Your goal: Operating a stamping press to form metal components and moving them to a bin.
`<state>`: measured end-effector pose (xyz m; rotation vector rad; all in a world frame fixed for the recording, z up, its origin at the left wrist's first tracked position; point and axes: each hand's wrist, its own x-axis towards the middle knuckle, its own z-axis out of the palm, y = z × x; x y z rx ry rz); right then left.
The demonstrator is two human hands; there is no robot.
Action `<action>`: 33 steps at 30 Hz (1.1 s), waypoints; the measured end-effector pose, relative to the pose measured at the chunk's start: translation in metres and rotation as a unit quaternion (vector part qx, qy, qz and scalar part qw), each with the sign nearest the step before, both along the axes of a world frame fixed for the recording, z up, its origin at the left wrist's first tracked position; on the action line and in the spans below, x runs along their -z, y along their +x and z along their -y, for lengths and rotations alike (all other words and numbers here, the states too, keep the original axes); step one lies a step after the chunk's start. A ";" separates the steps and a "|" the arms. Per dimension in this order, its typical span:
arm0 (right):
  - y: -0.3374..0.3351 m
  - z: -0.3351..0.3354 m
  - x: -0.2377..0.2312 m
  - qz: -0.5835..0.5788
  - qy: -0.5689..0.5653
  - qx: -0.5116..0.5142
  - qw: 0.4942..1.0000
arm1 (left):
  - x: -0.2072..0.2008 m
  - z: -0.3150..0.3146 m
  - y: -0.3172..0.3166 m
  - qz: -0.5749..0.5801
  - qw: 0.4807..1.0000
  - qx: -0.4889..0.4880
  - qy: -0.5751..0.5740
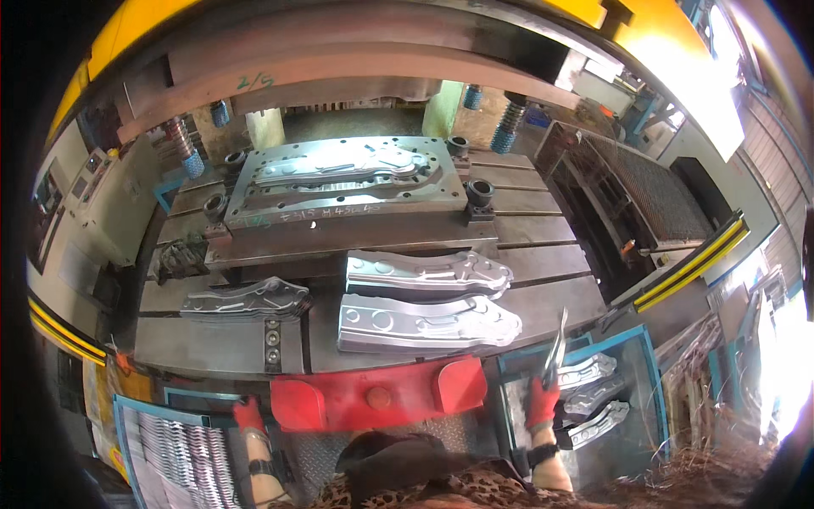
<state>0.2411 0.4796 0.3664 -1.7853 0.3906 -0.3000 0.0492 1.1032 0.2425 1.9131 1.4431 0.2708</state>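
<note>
Stamped metal part [557,343] is pinched edge-up in the right hand [541,401], red glove closed round its lower end, right over the blue bin [646,356] at the right, where a few matching parts [593,399] already lie. Held on edge like that it probably keeps the sharp rim off the palm, I'd guess. The left hand [248,414], also in a red glove, hangs low by the left bin of blanks [178,458]; can't tell if it's grasping anything. Just ahead, two stacks of pressed parts [424,301] sit on the press bed [526,301], a smaller stack [246,301] to the left, all within easy reach of the die [339,182] behind them.
</note>
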 end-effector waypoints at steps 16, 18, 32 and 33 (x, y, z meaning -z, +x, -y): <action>0.021 -0.040 0.084 -0.324 -0.100 -0.296 0.893 | 0.083 0.023 -0.029 -0.154 0.899 0.401 0.083; 0.021 -0.043 0.081 -0.376 -0.197 -0.298 0.855 | 0.089 0.024 -0.024 -0.169 0.855 0.467 0.148; 0.022 -0.035 0.115 -0.329 -0.153 -0.295 0.884 | 0.112 0.008 -0.027 -0.391 0.639 0.554 0.364; 0.021 -0.035 0.114 -0.335 -0.116 -0.272 0.895 | 0.110 0.011 -0.027 -0.386 0.654 0.549 0.348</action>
